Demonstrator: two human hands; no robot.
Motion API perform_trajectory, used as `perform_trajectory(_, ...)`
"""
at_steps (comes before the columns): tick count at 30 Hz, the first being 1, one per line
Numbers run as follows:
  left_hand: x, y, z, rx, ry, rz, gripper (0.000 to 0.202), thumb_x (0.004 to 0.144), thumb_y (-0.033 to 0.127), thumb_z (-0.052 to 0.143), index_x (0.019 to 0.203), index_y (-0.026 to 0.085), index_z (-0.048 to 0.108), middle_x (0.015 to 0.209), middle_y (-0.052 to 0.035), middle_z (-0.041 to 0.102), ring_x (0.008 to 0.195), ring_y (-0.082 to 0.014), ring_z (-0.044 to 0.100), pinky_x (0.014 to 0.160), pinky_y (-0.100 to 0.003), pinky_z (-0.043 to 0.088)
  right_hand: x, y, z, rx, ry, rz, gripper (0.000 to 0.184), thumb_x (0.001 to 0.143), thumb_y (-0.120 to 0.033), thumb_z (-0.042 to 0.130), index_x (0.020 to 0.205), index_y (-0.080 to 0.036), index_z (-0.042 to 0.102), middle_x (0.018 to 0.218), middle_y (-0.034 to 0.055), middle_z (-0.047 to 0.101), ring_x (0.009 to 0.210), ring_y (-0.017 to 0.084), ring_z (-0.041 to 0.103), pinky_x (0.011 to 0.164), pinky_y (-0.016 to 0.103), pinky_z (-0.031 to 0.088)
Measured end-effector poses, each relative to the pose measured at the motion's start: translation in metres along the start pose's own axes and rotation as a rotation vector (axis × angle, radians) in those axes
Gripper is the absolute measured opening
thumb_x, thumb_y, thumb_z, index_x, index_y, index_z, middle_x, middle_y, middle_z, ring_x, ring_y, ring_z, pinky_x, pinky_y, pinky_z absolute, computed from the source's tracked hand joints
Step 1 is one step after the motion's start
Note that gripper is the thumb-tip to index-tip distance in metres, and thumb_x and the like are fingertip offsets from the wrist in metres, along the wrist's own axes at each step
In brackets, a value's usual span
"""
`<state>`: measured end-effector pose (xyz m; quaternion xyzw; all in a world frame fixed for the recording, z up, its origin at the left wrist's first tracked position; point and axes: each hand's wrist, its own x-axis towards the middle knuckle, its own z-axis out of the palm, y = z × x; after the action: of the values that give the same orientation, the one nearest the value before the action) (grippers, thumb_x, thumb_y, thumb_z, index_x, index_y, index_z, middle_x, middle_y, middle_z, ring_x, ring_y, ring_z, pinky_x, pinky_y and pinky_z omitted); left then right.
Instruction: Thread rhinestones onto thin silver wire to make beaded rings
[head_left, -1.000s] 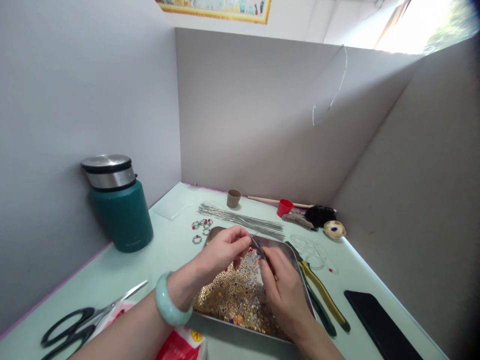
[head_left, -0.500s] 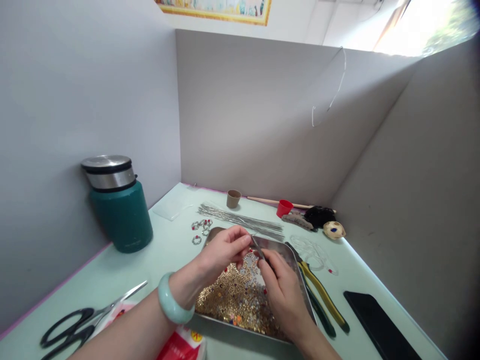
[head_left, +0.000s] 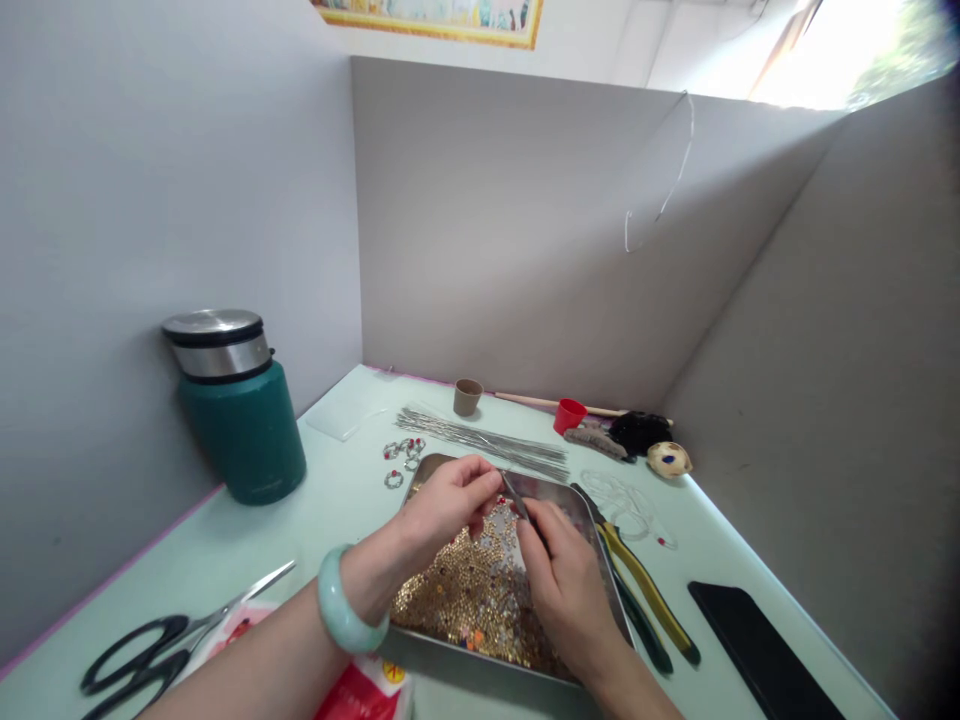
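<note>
Both hands meet over a metal tray (head_left: 491,662) of gold beads (head_left: 457,590), with some silver, red and orange pieces among them. My left hand (head_left: 454,495), below a pale green bangle (head_left: 343,605), is closed in a pinch; what sits between its fingertips is too small to make out. In my right hand (head_left: 562,570) is a slim, dark, pointed metal tool (head_left: 516,495), its tip touching or very near the left fingertips. Small beaded rings (head_left: 394,480) with red beads lie left of the tray. Behind it is a bundle of thin metal wires (head_left: 480,437).
Pliers (head_left: 649,590) with yellow and green handles lie right of the tray, near clear cord (head_left: 626,505) and a black phone-like slab (head_left: 757,650). Scissors (head_left: 180,640), a red packet (head_left: 367,690) and a green flask (head_left: 244,430) stand or lie left. Small cups (head_left: 467,397) are behind.
Hardly anything differs. My right hand has shifted very slightly around the tool; the left keeps its pinch in the same place.
</note>
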<state>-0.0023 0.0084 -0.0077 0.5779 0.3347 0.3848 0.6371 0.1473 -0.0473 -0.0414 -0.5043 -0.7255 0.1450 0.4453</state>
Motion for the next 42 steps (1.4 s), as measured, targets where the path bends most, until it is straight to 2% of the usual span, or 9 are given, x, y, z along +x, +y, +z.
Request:
perform_trajectory(4,0.0008,-0.0016,-0.0026,0.073,-0.004,0.01,0.026,0.082,0.039,0.053,0.07,0.018,0.045,0.054,0.0063,0.037,0.045,-0.0072,0.034,0.043,-0.022,0.029,0.0004,0.0002,0.0001,0.007,-0.002,-0.004,0.024,0.091,-0.019,0.039,0.109,-0.02,0.055,0.096,0.0046,0.057,0.089,0.019,0.052,0.078,0.029,0.039)
perform_trajectory(11,0.0008,-0.0029,-0.0029,-0.084,-0.056,-0.038,0.026,0.082,0.04,0.053,0.071,0.017,0.048,0.055,0.0066,0.037,0.043,-0.0048,0.027,0.045,-0.022,0.029,-0.0003,0.0015,0.0001,0.035,-0.029,0.018,0.024,0.092,-0.019,0.038,0.11,-0.02,0.055,0.097,0.0048,0.057,0.091,0.019,0.052,0.079,0.029,0.039)
perform_trajectory(20,-0.0001,-0.0025,-0.0039,-0.119,-0.084,-0.023,0.026,0.085,0.038,0.049,0.07,0.016,0.049,0.059,0.0047,0.039,0.047,-0.0058,0.033,0.045,-0.021,0.03,-0.0005,0.0022,0.0008,0.027,-0.024,0.006,0.025,0.092,-0.018,0.039,0.112,-0.02,0.054,0.098,0.0043,0.057,0.091,0.018,0.052,0.079,0.029,0.039)
perform_trajectory(25,0.0017,-0.0043,-0.0033,-0.061,-0.043,-0.007,0.021,0.084,0.036,0.051,0.074,0.017,0.049,0.057,0.0058,0.04,0.045,-0.0057,0.032,0.045,-0.021,0.031,0.0001,0.0014,0.0009,0.048,-0.018,0.024,0.025,0.092,-0.019,0.039,0.111,-0.02,0.055,0.099,0.0038,0.059,0.091,0.018,0.053,0.079,0.028,0.039)
perform_trajectory(29,0.0033,-0.0077,-0.0042,0.041,0.011,0.017,0.019,0.082,0.035,0.053,0.076,0.017,0.05,0.059,0.0041,0.045,0.047,-0.0073,0.039,0.045,-0.021,0.031,0.0005,-0.0013,0.0005,0.096,-0.035,0.073,0.025,0.093,-0.021,0.038,0.111,-0.021,0.056,0.101,0.0033,0.06,0.089,0.016,0.054,0.078,0.026,0.04)
perform_trajectory(32,0.0036,-0.0096,-0.0054,0.046,0.009,0.021,0.018,0.082,0.035,0.052,0.077,0.017,0.051,0.061,0.0037,0.047,0.047,-0.0068,0.04,0.046,-0.022,0.032,0.0007,-0.0025,0.0,0.107,-0.051,0.084,0.025,0.093,-0.021,0.038,0.11,-0.02,0.056,0.101,0.0037,0.06,0.087,0.016,0.054,0.077,0.026,0.04)
perform_trajectory(37,0.0029,-0.0072,-0.0029,0.067,0.033,0.011,0.018,0.081,0.035,0.051,0.075,0.017,0.049,0.059,0.0048,0.045,0.044,-0.0063,0.038,0.044,-0.021,0.031,0.0,-0.0008,-0.0008,0.068,-0.06,0.056,0.026,0.093,-0.021,0.038,0.112,-0.02,0.054,0.1,0.0045,0.059,0.091,0.018,0.053,0.08,0.028,0.04)
perform_trajectory(42,0.0031,-0.0035,0.0012,0.207,0.093,0.025,0.013,0.08,0.03,0.05,0.074,0.018,0.048,0.058,0.0042,0.047,0.045,-0.0077,0.04,0.042,-0.021,0.03,0.0004,0.0012,0.0001,0.024,-0.059,0.015,0.027,0.093,-0.019,0.037,0.114,-0.02,0.054,0.101,0.0051,0.059,0.093,0.019,0.053,0.081,0.029,0.04)
